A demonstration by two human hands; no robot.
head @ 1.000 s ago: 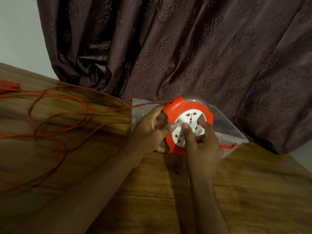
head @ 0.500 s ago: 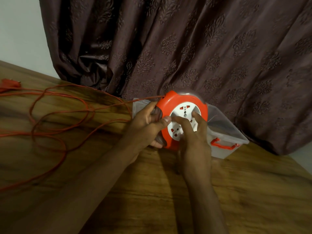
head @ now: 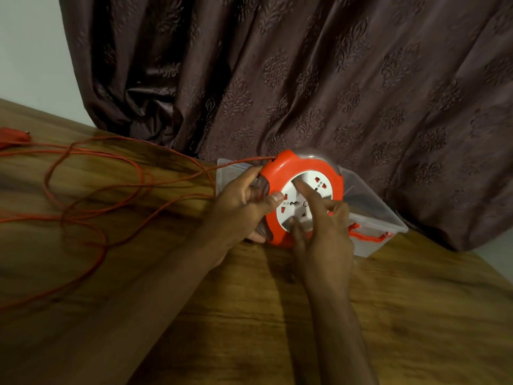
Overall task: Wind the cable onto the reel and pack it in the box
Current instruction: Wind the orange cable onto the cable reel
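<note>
The fingers (head: 301, 187) of the right hand (head: 323, 234) are spreading over the white socket face (head: 302, 202) of the reel (head: 301, 195), the forefinger lying across the face and pressing on it, the thumb touching its lower rim, the other fingers loosely bent near the right rim and gripping nothing that can be made out. The left hand (head: 238, 209) is gripping the reel's left edge, its thumb lying over the orange rim and its fingers curling behind. The reel is standing on edge, tilting its face toward the camera, in front of a clear plastic box (head: 372, 207) with an orange handle (head: 366, 236); whether the reel is touching the box cannot be told. The box is sitting at the far edge of the wooden surface (head: 249, 315), against a dark patterned curtain (head: 305, 79). An orange cable (head: 111, 190) is leaving the top left of the reel and lying in loose loops across the left part of the surface, running out to an orange plug (head: 12, 136) near the far left edge. Both forearms are reaching in from the near edge.
</note>
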